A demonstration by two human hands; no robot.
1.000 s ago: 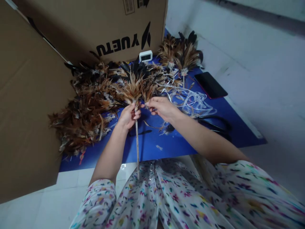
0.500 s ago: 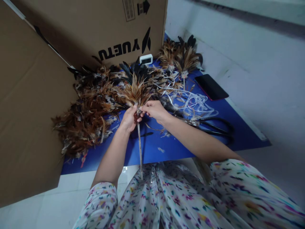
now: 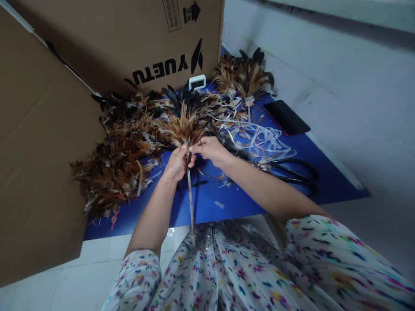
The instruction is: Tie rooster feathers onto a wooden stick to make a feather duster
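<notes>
In the middle of the head view is a feather duster (image 3: 184,123), brown feathers with black tips gathered round the top of a thin wooden stick (image 3: 191,198). My left hand (image 3: 177,165) is closed round the stick just below the feathers, thumb at their base. From the other side my right hand (image 3: 212,149) pinches at the same spot, thumb and forefinger together. Whatever small thing is between those fingertips is too fine to make out. The stick's lower end hangs past the table edge, in front of the floral clothing.
Loose feathers (image 3: 119,164) are heaped on the blue table (image 3: 214,207) at left. At right lie tangled white plastic string (image 3: 266,140), black-handled scissors (image 3: 295,166) and a phone (image 3: 287,117). Finished-looking feather bunches (image 3: 251,82) and a small white device (image 3: 197,82) are behind. Cardboard (image 3: 106,39) walls the back and left.
Both hands stay at the base of the feathers, with only a slight shift of the right fingers. The whole view has moved a little.
</notes>
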